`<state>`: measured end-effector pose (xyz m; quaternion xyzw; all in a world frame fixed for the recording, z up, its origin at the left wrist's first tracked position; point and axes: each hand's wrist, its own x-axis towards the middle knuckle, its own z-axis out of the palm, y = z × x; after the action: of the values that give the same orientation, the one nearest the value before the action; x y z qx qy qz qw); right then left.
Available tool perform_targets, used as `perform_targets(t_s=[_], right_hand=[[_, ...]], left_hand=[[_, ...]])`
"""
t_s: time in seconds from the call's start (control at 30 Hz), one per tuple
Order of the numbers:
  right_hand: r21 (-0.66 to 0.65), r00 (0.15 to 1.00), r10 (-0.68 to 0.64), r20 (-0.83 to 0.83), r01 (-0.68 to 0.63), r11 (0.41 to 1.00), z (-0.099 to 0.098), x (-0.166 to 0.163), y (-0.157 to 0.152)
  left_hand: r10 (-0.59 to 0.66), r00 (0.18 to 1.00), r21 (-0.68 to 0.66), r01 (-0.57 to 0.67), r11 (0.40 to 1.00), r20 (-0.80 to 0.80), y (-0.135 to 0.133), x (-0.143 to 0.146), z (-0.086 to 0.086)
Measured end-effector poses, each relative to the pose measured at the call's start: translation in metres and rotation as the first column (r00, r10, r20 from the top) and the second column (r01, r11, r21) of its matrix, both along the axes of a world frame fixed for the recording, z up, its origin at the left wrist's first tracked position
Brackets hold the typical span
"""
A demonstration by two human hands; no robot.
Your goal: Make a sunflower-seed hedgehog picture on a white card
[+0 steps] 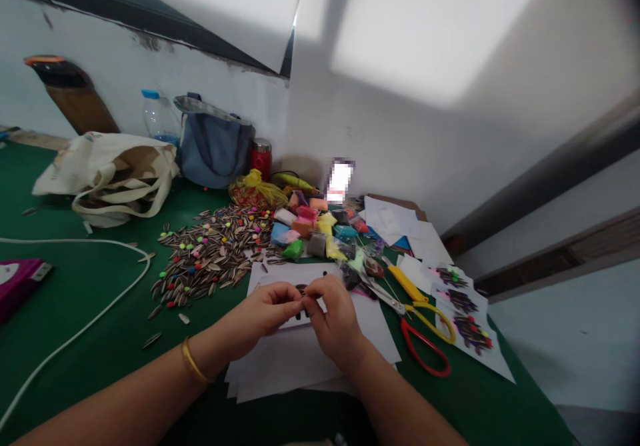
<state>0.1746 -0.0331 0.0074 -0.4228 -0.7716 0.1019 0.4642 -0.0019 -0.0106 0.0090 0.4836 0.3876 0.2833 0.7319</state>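
Observation:
My left hand (pixel 267 309) and my right hand (pixel 335 313) meet over a stack of white paper (pixel 295 363), fingertips pinched together. Whatever sits between the fingertips is too small and covered to make out. Under and behind the fingers, small dark pieces show on the top sheet, partly hidden by my hands. To the left lies a spread of striped sunflower seeds (pixel 220 253) mixed with small coloured balls. Just beyond the paper are several small bags of coloured clay (pixel 305 223). Scissors (pixel 420 326) with one red and one yellow handle rest right of my right hand.
A yellow-handled cutter (pixel 407 283) lies by the scissors. At right, a sheet (pixel 493 359) bears seed clusters. Along the wall stand a lit phone (pixel 340 179), red flask (pixel 261 159), blue bag (pixel 215 149), bottle (pixel 159 119) and cream tote (pixel 110 166). A white cable (pixel 107 299) crosses the left.

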Motion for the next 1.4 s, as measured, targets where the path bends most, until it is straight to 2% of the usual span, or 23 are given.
perform_targets(t_s=[0.23, 0.47, 0.6, 0.7, 0.8, 0.97, 1.03, 1.1, 1.2, 1.3, 1.4], right_hand=[[0.003, 0.998, 0.026, 0.063, -0.026, 1.0, 0.001, 0.001, 0.002], [0.053, 0.991, 0.026, 0.133, -0.033, 0.998, -0.001, 0.006, 0.007], [0.015, 0.98, 0.03, 0.198, -0.034, 0.999, -0.001, 0.008, 0.009], [-0.007, 0.978, 0.044, 0.204, -0.044, 0.999, -0.002, 0.009, 0.011], [-0.034, 0.988, 0.038, 0.15, -0.033, 0.999, -0.003, 0.012, 0.012], [-0.063, 0.998, 0.055, 0.033, -0.053, 0.997, -0.006, 0.014, 0.013], [-0.088, 0.998, 0.065, -0.011, -0.065, 0.994, -0.006, 0.016, 0.015], [-0.111, 0.998, 0.052, -0.029, -0.055, 0.992, -0.005, 0.022, 0.018], [-0.172, 1.0, 0.003, 0.025, 0.001, 0.985, -0.002, 0.037, 0.024], [-0.292, 0.982, 0.024, 0.189, 0.032, 0.956, 0.004, 0.055, 0.03], [-0.377, 0.937, 0.094, 0.336, 0.042, 0.925, 0.006, 0.063, 0.032]], left_hand=[[0.127, 0.991, 0.015, -0.127, 0.992, -0.031, 0.003, -0.001, 0.003], [0.145, 0.975, 0.307, -0.089, 0.948, -0.166, 0.008, -0.004, 0.005], [0.228, 0.945, 0.389, -0.124, 0.913, -0.234, 0.01, -0.004, 0.005], [0.21, 0.947, 0.418, -0.093, 0.903, -0.243, 0.01, -0.003, 0.007], [0.17, 0.964, 0.37, -0.085, 0.925, -0.206, 0.01, -0.003, 0.007], [0.118, 0.987, 0.091, -0.109, 0.99, -0.107, 0.008, -0.003, 0.001], [0.101, 0.991, 0.053, -0.096, 0.994, -0.091, 0.008, -0.002, 0.0], [0.112, 0.986, 0.125, -0.097, 0.987, -0.12, 0.009, -0.003, 0.001], [0.199, 0.95, 0.361, -0.103, 0.927, -0.241, 0.015, -0.007, 0.002], [0.288, 0.842, 0.541, 0.005, 0.841, -0.456, 0.023, -0.016, -0.002], [0.311, 0.748, 0.597, 0.14, 0.79, -0.586, 0.027, -0.024, -0.007]])
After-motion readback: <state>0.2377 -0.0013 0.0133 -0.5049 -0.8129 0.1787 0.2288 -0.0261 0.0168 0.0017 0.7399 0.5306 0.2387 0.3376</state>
